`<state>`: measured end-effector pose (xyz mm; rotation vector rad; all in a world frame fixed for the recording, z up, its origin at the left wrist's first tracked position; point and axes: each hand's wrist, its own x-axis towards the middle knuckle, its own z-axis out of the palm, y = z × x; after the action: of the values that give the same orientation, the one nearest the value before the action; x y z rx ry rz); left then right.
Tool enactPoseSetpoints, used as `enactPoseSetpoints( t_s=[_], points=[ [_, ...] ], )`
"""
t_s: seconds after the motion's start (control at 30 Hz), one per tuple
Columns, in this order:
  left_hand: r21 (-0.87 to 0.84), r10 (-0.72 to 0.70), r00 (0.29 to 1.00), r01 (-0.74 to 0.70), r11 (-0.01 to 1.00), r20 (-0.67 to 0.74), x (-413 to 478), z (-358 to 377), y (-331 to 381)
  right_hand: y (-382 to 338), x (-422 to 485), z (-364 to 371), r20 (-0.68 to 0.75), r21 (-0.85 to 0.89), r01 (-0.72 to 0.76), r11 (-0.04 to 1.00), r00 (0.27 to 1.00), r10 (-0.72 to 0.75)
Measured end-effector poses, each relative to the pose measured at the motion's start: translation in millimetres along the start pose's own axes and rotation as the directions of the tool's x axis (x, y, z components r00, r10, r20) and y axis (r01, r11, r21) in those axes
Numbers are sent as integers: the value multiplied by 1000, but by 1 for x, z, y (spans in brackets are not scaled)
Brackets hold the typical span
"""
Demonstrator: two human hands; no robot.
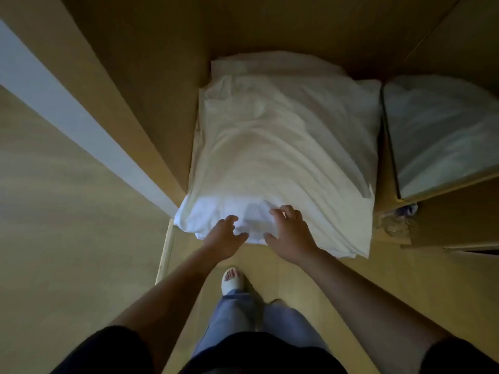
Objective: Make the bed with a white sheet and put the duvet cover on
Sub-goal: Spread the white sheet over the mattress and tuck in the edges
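Our bare forearms reach to the folded white sheet [280, 147] in a wooden cupboard [151, 98].
Left hand [225, 238] and right hand [291, 234] pinch its near edge, fingers curled on top, thumbs below.

1. Folded white sheet [283, 157]: soft woven cloth, matt, rippled with fine creases, brightest along its near edge.
2. Wardrobe panels [140, 85] around it: pale tan wood-look board, smooth and matt.
3. Wrapped bundle [442, 136] on the right: pale bedding under clear plastic film, glossy, with a soft sheen.
4. Crumpled plastic [397, 225] at the near right: clear, shiny, wrinkled.
5. Floor [54, 211] on the left: light wood grain, smooth, faintly shiny.
6. White strip [67, 109] on the left: smooth, matt, painted-looking.
7. Jeans [235, 319]: faded blue denim.
8. Slipper [232, 284]: white, matt.
9. Sleeves [108, 352]: black matt cloth.
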<state>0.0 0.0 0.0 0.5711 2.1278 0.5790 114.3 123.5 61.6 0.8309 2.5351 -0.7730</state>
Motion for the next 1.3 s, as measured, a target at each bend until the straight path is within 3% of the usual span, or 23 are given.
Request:
enactPoseSetpoints(
  t_s=[0.1,0.27,0.47,0.57,0.63,0.7,0.77,0.83,0.93,1.0,1.13,1.23,1.3],
  points=[
    [-29,-21,1000,21,999,-8,14,-5,1,-5,22,8,-12,-215,82,973,996,-86],
    [-49,-38,996,34,998,-81,30,-14,-4,-12,51,32,170,-576,214,789,975,-140],
    [-154,-83,979,54,987,-187,38,-16,-10,-18,79,38,165,-680,263,685,964,-207],
    [-286,-254,902,155,946,-349,39,-24,-17,-17,85,32,176,-654,294,697,955,-238],
    [-485,-493,815,313,817,-304,41,-27,-21,-18,86,29,162,-610,298,734,954,-253],
    [-721,-683,730,462,516,-21,45,-29,-16,-18,86,28,105,-610,286,739,954,-282],
    [-793,-714,666,547,270,216,52,-34,-7,-17,83,22,8,-579,271,769,945,-327],
    [-860,-714,642,497,111,280,61,-36,1,-12,81,19,-65,-482,295,825,927,-369],
    [-951,-778,580,301,-72,242,69,-29,10,-7,82,16,-56,-321,323,890,932,-358],
    [-971,-803,571,236,-38,171,69,-23,12,-5,84,17,17,-315,291,903,953,-301],
    [-961,-775,632,216,175,1,61,-17,2,-3,85,15,72,-339,285,896,958,-277],
    [-874,-739,632,195,444,-234,57,-21,4,-3,82,16,107,-290,281,915,959,-261],
    [-824,-689,646,159,544,-329,58,-30,11,-5,82,16,109,-249,254,935,966,-234]
  ],
)
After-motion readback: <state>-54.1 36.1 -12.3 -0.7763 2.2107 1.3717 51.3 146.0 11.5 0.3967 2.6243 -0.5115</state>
